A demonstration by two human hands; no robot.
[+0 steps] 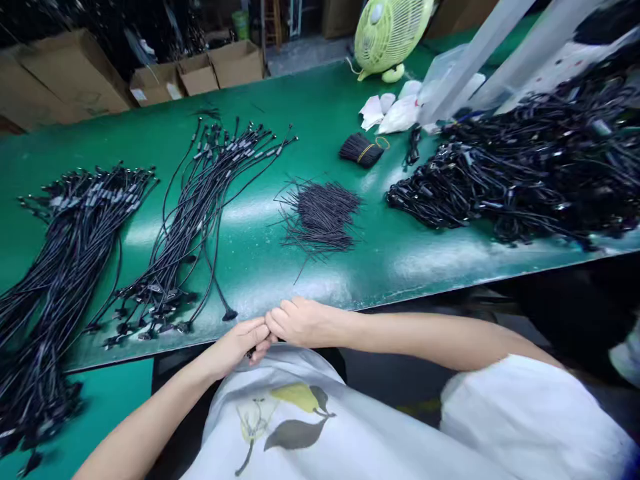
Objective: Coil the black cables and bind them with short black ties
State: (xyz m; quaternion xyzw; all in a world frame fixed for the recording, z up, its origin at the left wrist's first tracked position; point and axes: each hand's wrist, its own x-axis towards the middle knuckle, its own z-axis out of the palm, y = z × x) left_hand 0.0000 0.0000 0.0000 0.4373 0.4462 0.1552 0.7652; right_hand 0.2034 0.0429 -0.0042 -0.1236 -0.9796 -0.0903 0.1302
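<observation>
My left hand point(239, 345) and my right hand point(295, 321) meet fingertip to fingertip at the near edge of the green table point(310, 107), just above my white shirt. Both are closed in a pinch on a small dark piece, mostly hidden by the fingers. A single black cable with a plug end point(220, 293) lies on the table just beyond my left hand. Beside it is a fanned bunch of black cables point(200, 200). A loose pile of short black ties point(320, 215) lies beyond my right hand.
A thicker bundle of black cables point(60, 253) covers the left side. A large tangled heap of cables point(540, 173) fills the right. A banded bundle of ties point(361, 149), white bags point(395, 112), a green fan point(390, 33) and cardboard boxes point(200, 70) stand farther back.
</observation>
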